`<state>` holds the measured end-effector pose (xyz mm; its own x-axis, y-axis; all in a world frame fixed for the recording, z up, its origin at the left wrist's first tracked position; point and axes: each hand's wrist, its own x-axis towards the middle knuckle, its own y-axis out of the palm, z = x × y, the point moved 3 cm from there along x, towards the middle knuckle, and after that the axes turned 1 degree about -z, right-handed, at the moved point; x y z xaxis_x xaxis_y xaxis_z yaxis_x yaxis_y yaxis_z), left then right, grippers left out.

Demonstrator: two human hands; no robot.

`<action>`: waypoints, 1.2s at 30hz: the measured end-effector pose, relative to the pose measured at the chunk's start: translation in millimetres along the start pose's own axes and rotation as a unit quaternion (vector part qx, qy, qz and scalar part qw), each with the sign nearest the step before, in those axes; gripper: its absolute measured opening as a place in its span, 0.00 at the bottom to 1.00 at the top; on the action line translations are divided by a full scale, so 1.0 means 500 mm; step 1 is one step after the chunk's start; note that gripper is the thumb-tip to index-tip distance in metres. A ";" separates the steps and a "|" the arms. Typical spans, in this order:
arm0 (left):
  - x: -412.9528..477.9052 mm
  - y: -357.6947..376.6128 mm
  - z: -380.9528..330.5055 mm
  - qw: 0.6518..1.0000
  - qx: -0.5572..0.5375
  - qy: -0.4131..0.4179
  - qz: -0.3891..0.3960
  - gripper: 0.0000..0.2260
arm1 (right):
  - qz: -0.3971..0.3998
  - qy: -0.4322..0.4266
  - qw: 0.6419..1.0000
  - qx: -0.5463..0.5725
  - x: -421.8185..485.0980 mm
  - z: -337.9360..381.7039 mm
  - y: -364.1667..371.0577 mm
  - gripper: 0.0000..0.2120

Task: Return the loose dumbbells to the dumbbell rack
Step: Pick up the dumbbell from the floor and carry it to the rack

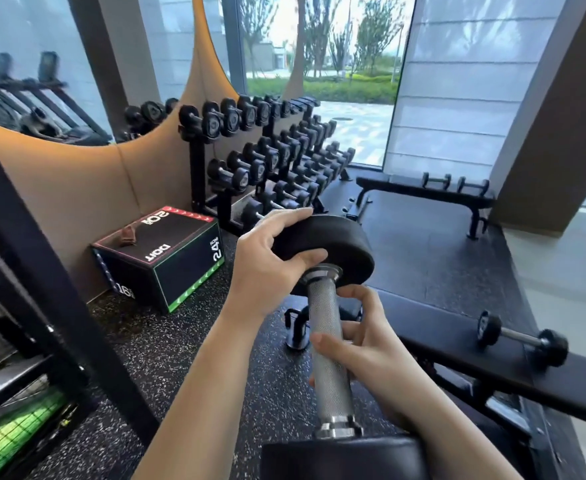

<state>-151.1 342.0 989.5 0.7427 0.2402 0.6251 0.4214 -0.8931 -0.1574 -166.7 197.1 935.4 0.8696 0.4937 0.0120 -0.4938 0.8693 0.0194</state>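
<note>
- The task is in its early-to-middle stretch, as I judge it: one dumbbell [326, 375] is in my hands and not yet on the dumbbell rack [201, 161], which stands ahead and to my left against the padded wall.
- At least three more look loose: a small dumbbell [523, 337] lies on the near bench [457, 344] to my right, and a pair of small dumbbells [436, 180] sits on the far bench [423, 192] by the window.
- The rack's tiers look nearly full (I cannot pick out the vacant cradle from here).
- My left hand [267, 261] grips the upper black head, fingers curled over its rim and the thumb tucked under, near the steel collar.
- My right hand [364, 344] wraps the knurled handle about midway, fingers curled behind the bar and the thumb across the front.
- The dumbbell stands almost upright between my hands, its upper head tipped away towards the rack and its lower head close to my body at the bottom of the view.
- What is left for this one, I reckon, is the carry across and setting it into a cradle.
</note>
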 end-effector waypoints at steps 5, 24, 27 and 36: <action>0.061 -0.124 0.080 1.000 0.016 -0.005 -0.027 0.21 | 0.029 0.012 0.999 0.009 0.116 -0.003 0.107 0.23; 0.358 -0.211 0.459 0.993 0.026 -0.090 -0.069 0.20 | 0.089 0.072 0.993 0.006 0.600 -0.080 0.162 0.27; 0.462 -0.185 0.542 0.993 0.041 -0.088 -0.067 0.19 | 0.082 0.063 0.995 -0.014 0.729 -0.083 0.129 0.26; 0.756 -0.112 0.744 0.992 0.048 -0.103 -0.048 0.20 | 0.082 0.061 0.995 -0.016 1.071 -0.069 0.028 0.25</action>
<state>299.7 624.2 950.4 0.7838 0.4032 0.4723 0.5347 -0.8250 -0.1831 292.1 474.3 907.6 0.7719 0.6262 -0.1097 -0.6304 0.7762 -0.0051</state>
